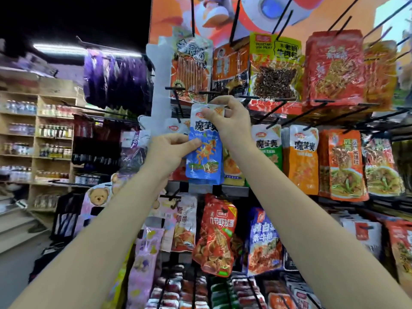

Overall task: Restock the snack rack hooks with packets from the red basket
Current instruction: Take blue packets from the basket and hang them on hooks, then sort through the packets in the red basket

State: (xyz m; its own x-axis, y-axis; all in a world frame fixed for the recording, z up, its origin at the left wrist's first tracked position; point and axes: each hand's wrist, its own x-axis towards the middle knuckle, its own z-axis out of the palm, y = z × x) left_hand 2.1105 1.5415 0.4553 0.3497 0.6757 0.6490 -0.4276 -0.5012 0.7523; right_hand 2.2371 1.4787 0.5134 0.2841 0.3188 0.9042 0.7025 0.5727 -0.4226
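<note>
Shop interior, dim overhead, one strip light [87,49] glowing at upper left. Filling the right and centre: a snack rack [236,190] with black hooks [289,110] in rows, backed by an orange poster [223,30] up top. Hung thick with packets: red and orange ones along the upper row, orange, green and white ones in the middle row, red and blue ones lower down. To the left, wooden shelves [35,139] lined with bottles, blurred too far to read. Between shelves and rack, a purple bundle [116,81] hanging high, and bear-print bags [98,197] lower. Grey floor [15,270] at bottom left.

Both bare forearms reaching up from the lower corners and meeting at the rack's left column, middle row. Held there, upright against the rack: a blue packet [205,161], white at its top, blue below with an orange picture. Left hand [169,152] gripping the packet's left edge about mid-height, fingers [194,142] curled, thumb pressed on the front. Right hand [229,121] pinching the white top strip, fingers narrow, thumb and forefinger closed on it just below a hook [214,93]. Possibly threaded on that hook already, though the hanging hole is hidden behind the fingertips. Another white-topped packet [176,128] just behind, at the left.
</note>
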